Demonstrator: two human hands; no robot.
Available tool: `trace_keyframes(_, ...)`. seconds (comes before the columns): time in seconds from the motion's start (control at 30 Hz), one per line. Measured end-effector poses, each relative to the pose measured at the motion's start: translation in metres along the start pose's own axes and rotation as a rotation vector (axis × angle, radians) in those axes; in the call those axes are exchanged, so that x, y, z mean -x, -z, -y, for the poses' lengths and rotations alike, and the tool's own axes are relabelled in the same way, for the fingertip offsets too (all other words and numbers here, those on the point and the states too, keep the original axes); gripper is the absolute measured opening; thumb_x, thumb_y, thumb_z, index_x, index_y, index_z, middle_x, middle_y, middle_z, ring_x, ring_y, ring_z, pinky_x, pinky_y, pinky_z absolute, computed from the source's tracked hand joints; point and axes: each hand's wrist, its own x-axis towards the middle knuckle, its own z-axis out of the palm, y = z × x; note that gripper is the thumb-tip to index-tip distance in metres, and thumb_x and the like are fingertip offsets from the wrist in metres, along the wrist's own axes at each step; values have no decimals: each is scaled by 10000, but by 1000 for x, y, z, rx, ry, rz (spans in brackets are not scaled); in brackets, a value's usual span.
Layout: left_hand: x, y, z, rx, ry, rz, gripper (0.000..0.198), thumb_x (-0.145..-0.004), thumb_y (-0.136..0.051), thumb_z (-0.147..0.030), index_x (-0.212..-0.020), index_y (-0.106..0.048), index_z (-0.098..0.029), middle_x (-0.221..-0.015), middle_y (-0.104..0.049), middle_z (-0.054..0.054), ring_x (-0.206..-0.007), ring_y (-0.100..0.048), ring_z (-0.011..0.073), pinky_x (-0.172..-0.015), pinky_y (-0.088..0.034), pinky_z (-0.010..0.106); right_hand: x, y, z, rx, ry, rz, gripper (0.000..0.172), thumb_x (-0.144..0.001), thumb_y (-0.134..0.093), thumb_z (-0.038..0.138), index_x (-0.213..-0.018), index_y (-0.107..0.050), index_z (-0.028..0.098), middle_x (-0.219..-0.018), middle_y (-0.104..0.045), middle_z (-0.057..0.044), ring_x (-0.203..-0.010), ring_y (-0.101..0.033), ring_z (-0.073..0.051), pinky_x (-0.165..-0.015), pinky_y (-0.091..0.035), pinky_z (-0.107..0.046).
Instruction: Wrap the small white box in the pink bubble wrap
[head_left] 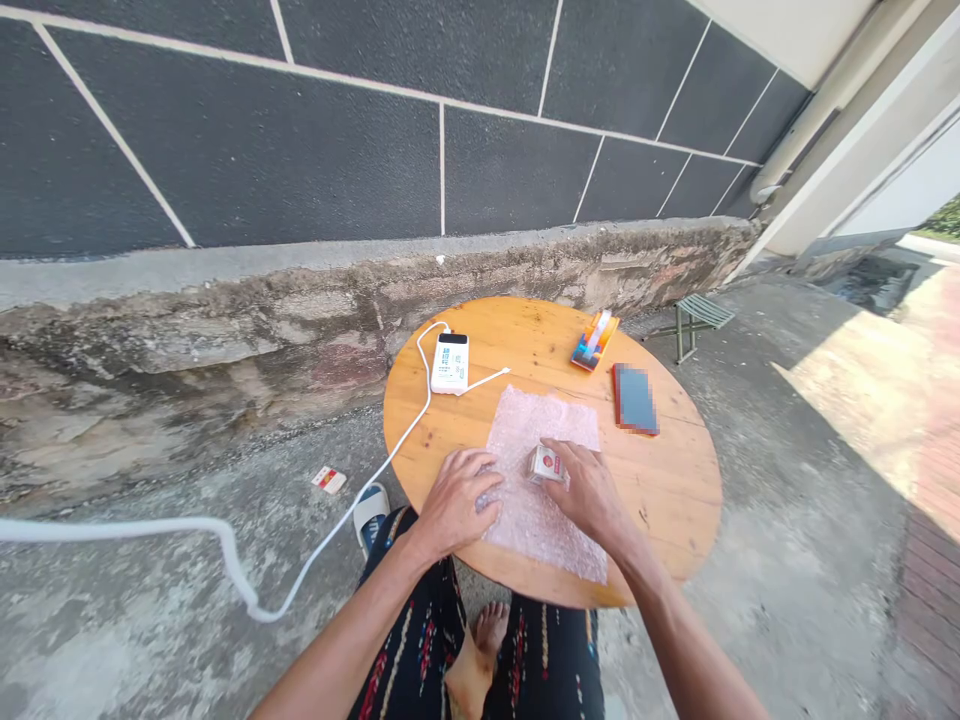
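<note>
Head: right fingers point(568, 453) hold small white-and-red cuboid box point(546, 464), likely light, stiff, best gripped by sides; left fingers point(484, 482) spread.

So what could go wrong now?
The white cable hangs off the table, so a snag might drag the white device with it. The right hand holds the small box at the bubble wrap, so the box might slip if the sheet shifts.

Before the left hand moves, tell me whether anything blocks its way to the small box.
Nothing visible does: between the left hand and the small box lies only bubble wrap. The right hand holds the box from the other side.
</note>
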Motion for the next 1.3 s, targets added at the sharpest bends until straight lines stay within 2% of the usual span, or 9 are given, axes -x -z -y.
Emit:
trace_keyframes(0.33,0,2,-2,-19,-2,8,281,-712,-636,-178,-987,-661,-228,-1179,-568,50,-1152,-452,243,-1024,-343,435,-2,-2,0,8,15,18,522,-728,-526,102,-1245,-493,164,-1191,-594,-115,-1095,-534,-252,-930,-376,-415)
trace_keyframes(0.43,0,2,-1,-18,3,4,287,-710,-636,-181,-990,-663,-238,-1176,-572,50,-1153,-453,249,-1018,-349,443,2,4,2,14,22,-11,530,-749,-544,143,-1272,-467,173,-1274,-537,-124,-1141,-504,-265,-930,-380,-425)
trace_keyframes(0.53,0,2,-1,-13,-2,0,293,-711,-628,-179,-995,-663,-243,-1179,-570,51,-1150,-458,248,-1015,-354,441,22,18,10,20,76,-74,441,-805,-556,225,-1241,-496,203,-1328,-483,-116,-1175,-469,-273,-934,-372,-429)
trace_keyframes(0.63,0,1,0,-6,-7,-4,293,-713,-630,-192,-1000,-662,-236,-1182,-568,57,-1140,-465,251,-1012,-357,443,55,28,25,5,173,-29,204,-871,-500,243,-1044,-605,227,-1177,-571,-91,-1027,-545,-230,-876,-387,-392)
trace_keyframes(0.7,0,1,1,2,-8,-9,291,-715,-632,-200,-1002,-663,-237,-1185,-566,61,-1139,-465,254,-1006,-364,446,76,27,36,27,198,58,166,-878,-481,221,-965,-622,222,-1139,-573,-92,-923,-556,-213,-825,-389,-385)
trace_keyframes(0.83,2,1,1,17,-16,-47,255,-739,-608,-181,-984,-663,-227,-1172,-572,59,-1141,-468,241,-995,-383,428,98,12,46,175,177,92,146,-874,-456,155,-858,-598,184,-1086,-572,-97,-846,-514,-220,-785,-360,-398)
trace_keyframes(1.03,11,14,-30,11,-94,-38,253,-742,-612,-193,-988,-657,-234,-1204,-558,57,-1179,-441,256,-1025,-359,451,95,-4,43,227,158,49,199,-871,-388,68,-819,-555,163,-930,-579,-83,-788,-483,-206,-763,-337,-371)
trace_keyframes(1.2,13,10,-59,-9,-165,60,398,-687,-665,-187,-1077,-616,-249,-1287,-495,67,-1233,-387,282,-1061,-318,494,82,8,41,94,123,-40,172,-840,-395,64,-821,-542,151,-950,-595,-92,-830,-528,-199,-767,-342,-346)
trace_keyframes(1.3,3,3,-60,-43,-147,20,294,-738,-620,-146,-1018,-628,-232,-1285,-501,66,-1229,-391,266,-1053,-316,491,72,22,38,56,93,-55,151,-833,-413,71,-802,-535,154,-983,-610,-89,-874,-553,-206,-778,-346,-344)
